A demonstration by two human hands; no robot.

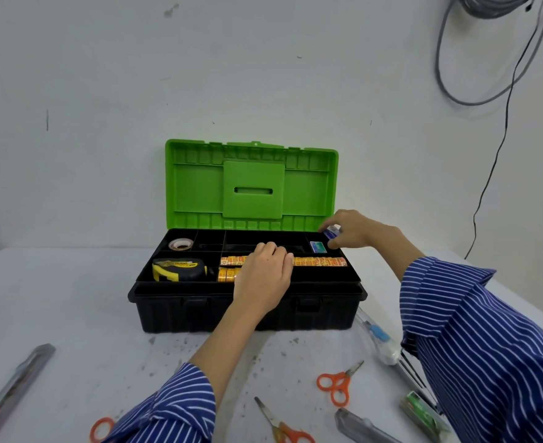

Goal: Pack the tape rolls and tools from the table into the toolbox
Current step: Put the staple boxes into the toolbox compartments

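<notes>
On the white surface (72,298), against the wall: one toolbox (248,311), black body, green lid (252,183) raised upright. Tray compartments hold: one clear tape roll (181,244), back left; one yellow-and-black tape measure (179,269), front left; rows of small orange tape rolls (321,261), front centre to right; one small blue-and-green box (318,246), back right.

Left hand (263,276): fingers curled down over the orange rolls; whether it grips any cannot be told. Right hand (353,231): pinches a small blue-and-white packet (331,232) above the back right compartment.

Loose on the surface, near edge: three orange-handled scissors (337,383), (283,423), (102,428); grey utility knife (363,426); green-labelled packet (422,412); clear-handled tool with blue part (377,335), just right of the toolbox; long grey cutter (14,388), far left.
</notes>
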